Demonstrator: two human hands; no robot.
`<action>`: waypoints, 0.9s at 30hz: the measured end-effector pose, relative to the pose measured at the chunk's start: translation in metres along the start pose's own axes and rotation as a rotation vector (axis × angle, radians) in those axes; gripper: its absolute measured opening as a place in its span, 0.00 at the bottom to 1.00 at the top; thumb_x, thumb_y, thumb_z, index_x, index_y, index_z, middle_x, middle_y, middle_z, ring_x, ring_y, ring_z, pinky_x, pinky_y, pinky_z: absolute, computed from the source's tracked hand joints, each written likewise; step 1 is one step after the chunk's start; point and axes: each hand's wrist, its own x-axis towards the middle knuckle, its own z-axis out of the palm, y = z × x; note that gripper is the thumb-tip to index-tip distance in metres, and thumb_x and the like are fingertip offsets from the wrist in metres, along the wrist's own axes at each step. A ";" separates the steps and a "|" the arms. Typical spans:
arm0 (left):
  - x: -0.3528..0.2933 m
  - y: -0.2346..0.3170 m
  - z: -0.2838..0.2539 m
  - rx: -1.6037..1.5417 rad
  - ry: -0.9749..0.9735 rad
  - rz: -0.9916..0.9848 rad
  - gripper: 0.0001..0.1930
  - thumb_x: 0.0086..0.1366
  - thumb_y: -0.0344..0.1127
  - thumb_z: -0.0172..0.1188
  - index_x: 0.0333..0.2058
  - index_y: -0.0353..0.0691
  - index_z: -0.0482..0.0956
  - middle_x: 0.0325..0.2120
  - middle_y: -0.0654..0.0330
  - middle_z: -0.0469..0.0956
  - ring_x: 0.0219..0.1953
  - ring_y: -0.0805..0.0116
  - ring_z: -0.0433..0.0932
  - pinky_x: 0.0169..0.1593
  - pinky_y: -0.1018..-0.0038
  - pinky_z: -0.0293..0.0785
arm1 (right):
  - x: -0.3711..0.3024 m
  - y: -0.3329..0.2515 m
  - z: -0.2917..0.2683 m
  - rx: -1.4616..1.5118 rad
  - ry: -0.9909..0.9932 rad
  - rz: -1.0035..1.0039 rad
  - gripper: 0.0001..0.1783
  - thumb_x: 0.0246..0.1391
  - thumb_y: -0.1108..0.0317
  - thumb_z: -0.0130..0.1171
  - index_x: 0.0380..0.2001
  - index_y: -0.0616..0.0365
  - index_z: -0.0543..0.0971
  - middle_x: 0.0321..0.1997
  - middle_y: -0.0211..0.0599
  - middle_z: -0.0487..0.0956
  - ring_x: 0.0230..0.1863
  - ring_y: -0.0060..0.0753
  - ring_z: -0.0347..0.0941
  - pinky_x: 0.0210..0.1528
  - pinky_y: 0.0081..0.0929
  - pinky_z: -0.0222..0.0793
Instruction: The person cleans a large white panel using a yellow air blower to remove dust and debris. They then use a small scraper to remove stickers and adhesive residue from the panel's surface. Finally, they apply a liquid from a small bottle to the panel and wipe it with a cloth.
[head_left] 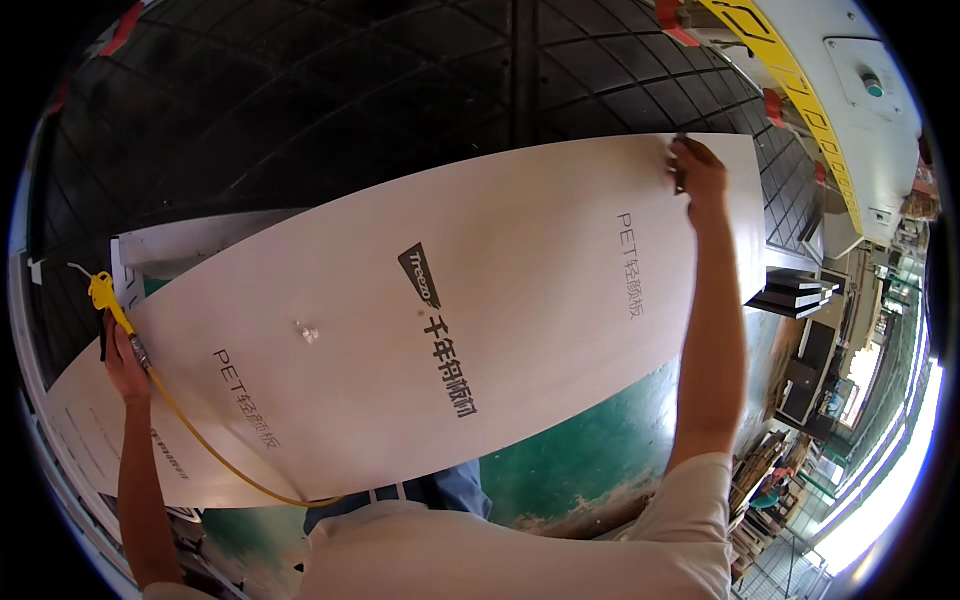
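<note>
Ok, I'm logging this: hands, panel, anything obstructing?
Left hand gripping yellow air gun. Right hand holding dark object near far edge. Pale panel lying flat; yellow hose across it.

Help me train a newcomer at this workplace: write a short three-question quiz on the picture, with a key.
1. True or false: the yellow air gun is at the left hand.

2. Choose one. What colour is the floor showing past the near edge of the white panel?
A. Red
B. Green
C. Yellow

3. Short answer: what is in the grip of the right hand, as far as you can tell?

Key:
1. True.
2. B.
3. A small dark object, too blurred to identify.
</note>
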 end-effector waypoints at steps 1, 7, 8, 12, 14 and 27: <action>0.002 0.001 0.000 0.000 -0.002 0.002 0.29 0.79 0.50 0.43 0.67 0.31 0.68 0.69 0.49 0.67 0.71 0.52 0.65 0.72 0.68 0.56 | 0.021 0.010 -0.025 -0.082 0.003 -0.018 0.17 0.62 0.69 0.66 0.53 0.62 0.83 0.41 0.34 0.85 0.34 0.23 0.79 0.32 0.21 0.74; -0.004 -0.002 -0.004 0.022 0.043 -0.018 0.30 0.79 0.51 0.41 0.67 0.32 0.68 0.68 0.49 0.68 0.70 0.52 0.66 0.72 0.68 0.57 | 0.058 0.007 -0.039 -0.611 0.207 -0.193 0.15 0.56 0.61 0.70 0.43 0.58 0.89 0.30 0.29 0.85 0.30 0.22 0.78 0.34 0.25 0.73; -0.004 0.000 -0.003 0.024 0.035 -0.019 0.30 0.79 0.52 0.41 0.67 0.32 0.68 0.68 0.49 0.68 0.70 0.51 0.66 0.72 0.68 0.57 | 0.060 0.002 -0.035 -0.678 0.249 -0.188 0.15 0.55 0.59 0.71 0.42 0.56 0.89 0.30 0.29 0.85 0.30 0.21 0.78 0.34 0.26 0.72; 0.000 0.003 -0.002 0.016 0.017 -0.001 0.31 0.79 0.52 0.41 0.67 0.33 0.69 0.68 0.49 0.68 0.70 0.51 0.66 0.72 0.68 0.57 | 0.072 0.015 -0.031 -0.781 0.370 -0.243 0.15 0.54 0.58 0.70 0.41 0.54 0.89 0.33 0.35 0.88 0.35 0.31 0.83 0.40 0.29 0.76; 0.000 0.004 -0.001 0.002 0.011 -0.006 0.30 0.79 0.52 0.41 0.67 0.33 0.69 0.68 0.48 0.68 0.70 0.52 0.66 0.72 0.68 0.57 | 0.063 0.018 -0.017 -0.708 0.330 -0.294 0.15 0.55 0.58 0.70 0.41 0.55 0.89 0.35 0.38 0.88 0.38 0.34 0.85 0.43 0.31 0.78; 0.000 0.022 0.004 -0.105 0.035 0.037 0.25 0.78 0.45 0.47 0.63 0.31 0.71 0.65 0.48 0.72 0.67 0.51 0.69 0.70 0.66 0.59 | -0.283 -0.080 0.343 -0.235 -0.223 -0.861 0.05 0.46 0.74 0.65 0.21 0.54 0.80 0.26 0.37 0.77 0.39 0.45 0.77 0.40 0.41 0.76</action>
